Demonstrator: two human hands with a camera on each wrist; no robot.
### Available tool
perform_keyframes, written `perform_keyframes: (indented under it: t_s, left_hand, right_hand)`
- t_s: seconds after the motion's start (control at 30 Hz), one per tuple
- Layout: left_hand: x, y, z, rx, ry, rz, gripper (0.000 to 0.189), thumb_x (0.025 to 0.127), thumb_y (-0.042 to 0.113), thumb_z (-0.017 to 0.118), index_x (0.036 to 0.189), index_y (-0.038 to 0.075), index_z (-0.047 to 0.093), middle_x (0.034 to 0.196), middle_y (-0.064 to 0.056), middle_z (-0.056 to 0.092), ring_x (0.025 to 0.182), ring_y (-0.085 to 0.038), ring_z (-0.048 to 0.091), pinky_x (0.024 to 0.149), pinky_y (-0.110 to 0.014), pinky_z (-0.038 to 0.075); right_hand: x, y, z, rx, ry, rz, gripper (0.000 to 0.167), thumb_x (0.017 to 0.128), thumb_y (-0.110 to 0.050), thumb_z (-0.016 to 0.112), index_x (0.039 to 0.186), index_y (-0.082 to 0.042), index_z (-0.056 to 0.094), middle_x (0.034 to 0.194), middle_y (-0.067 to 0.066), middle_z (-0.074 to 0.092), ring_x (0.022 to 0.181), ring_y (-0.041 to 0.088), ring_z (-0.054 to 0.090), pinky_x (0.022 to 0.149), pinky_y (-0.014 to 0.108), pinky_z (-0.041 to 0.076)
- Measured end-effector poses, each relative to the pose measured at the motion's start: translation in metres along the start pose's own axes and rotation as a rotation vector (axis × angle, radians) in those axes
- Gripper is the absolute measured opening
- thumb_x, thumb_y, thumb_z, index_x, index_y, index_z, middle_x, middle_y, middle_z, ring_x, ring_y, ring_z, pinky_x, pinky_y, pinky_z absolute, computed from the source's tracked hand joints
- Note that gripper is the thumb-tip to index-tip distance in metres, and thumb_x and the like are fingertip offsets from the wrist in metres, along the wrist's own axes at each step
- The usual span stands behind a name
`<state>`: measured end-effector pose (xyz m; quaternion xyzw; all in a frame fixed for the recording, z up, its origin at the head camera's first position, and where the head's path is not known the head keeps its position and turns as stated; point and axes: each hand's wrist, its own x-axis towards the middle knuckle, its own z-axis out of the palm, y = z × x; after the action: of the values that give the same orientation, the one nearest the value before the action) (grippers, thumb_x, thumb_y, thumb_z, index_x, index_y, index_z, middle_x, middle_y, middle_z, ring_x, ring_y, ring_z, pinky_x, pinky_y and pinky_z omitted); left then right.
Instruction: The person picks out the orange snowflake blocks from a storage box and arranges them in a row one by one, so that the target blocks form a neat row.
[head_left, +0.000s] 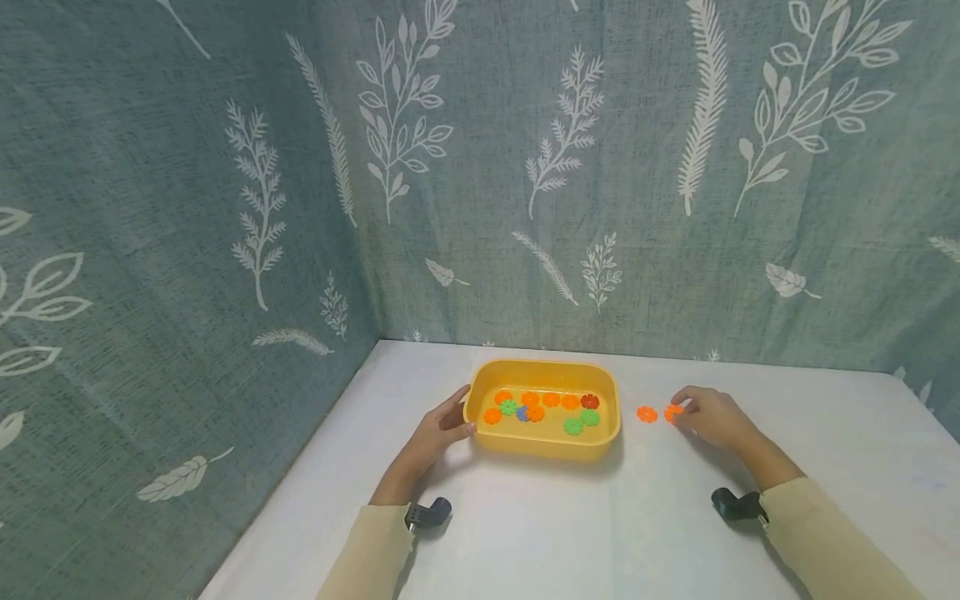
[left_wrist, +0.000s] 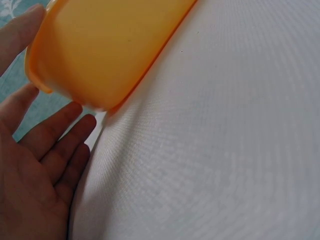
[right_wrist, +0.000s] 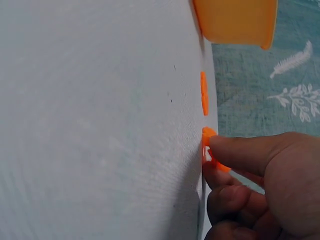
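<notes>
A yellow plastic bin [head_left: 543, 447] stands on the white table, holding several notched, flower-like plastic discs in orange, green, blue and red. At the bin's left end, my left hand [head_left: 437, 433] touches the rim and wall with thumb and fingertips, its fingers fairly straight. To the right of the bin, my right hand [head_left: 716, 417] pinches an orange notched disc [head_left: 672, 413] between thumb and finger, right at the table surface. In the right wrist view this disc [right_wrist: 220, 162] is tilted and partly covered by the thumb. Another orange disc [head_left: 647, 414] lies flat between the bin and that hand.
The white table [head_left: 540, 533] meets a green, leaf-patterned cloth [head_left: 480, 275] along its back edge, with more cloth on the left side. A dark wrist device [head_left: 429, 512] sits on the left wrist, and a similar device [head_left: 738, 505] on the right.
</notes>
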<state>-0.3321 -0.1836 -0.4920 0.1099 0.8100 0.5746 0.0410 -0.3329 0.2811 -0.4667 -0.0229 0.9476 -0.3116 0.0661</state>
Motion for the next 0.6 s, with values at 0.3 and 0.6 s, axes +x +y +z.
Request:
perform_keyframes:
  t_s: [0.3, 0.6]
  left_hand:
    - [0.0008, 0.0022, -0.0012, -0.003, -0.019, -0.001, 0.074, 0.087, 0.03, 0.073, 0.152, 0.03, 0.036, 0.145, -0.01, 0.048, 0.13, -0.027, 0.048, 0.106, -0.053, 0.035]
    - [-0.0015, 0.0042, -0.0015, -0.02, -0.022, -0.002, 0.076, 0.087, 0.03, 0.074, 0.152, 0.026, 0.035, 0.145, -0.013, 0.047, 0.131, -0.03, 0.047, 0.105, -0.055, 0.035]
  right_hand:
    - [-0.0005, -0.0025, 0.0015, -0.045, 0.023, 0.025, 0.033, 0.09, -0.018, 0.065, 0.115, 0.003, 0.06, 0.11, 0.025, 0.061, 0.1, 0.041, 0.057, 0.08, 0.053, 0.051]
    - [0.0024, -0.0017, 0.0027, -0.039, 0.009, 0.052, 0.029, 0.089, -0.017, 0.066, 0.111, 0.002, 0.062, 0.109, 0.023, 0.062, 0.101, 0.041, 0.057, 0.081, 0.053, 0.05]
